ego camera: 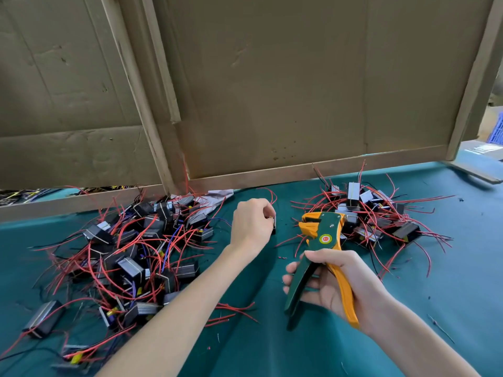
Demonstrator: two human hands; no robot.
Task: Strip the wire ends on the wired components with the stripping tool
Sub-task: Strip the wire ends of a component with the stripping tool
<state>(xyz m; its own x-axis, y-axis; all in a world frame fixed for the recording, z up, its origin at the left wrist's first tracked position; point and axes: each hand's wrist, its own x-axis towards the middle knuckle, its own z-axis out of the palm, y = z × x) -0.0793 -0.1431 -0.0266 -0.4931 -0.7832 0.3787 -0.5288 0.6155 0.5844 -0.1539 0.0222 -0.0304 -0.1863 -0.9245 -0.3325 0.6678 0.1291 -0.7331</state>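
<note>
Mid-task. Left hand (251, 223) grip pinches one wired component (273, 223) on the green worktop (272, 349), between two piles. Right hand (334, 284) wraps the wire stripper (322, 239), handles spread, no wire in it. Large left pile (130, 251) is likely left to strip.

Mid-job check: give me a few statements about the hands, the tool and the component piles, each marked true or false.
1. The right hand grips the stripping tool by its handles. True.
2. The left hand lies flat and empty on the table. False: its fingers are curled round a small component.
3. All the wired components lie in one pile. False: there is a left pile and a right pile, with the hands between them.
4. The table cover is green. True.
5. Most of the wires are yellow. False: most are red, with a few black and blue.
</note>
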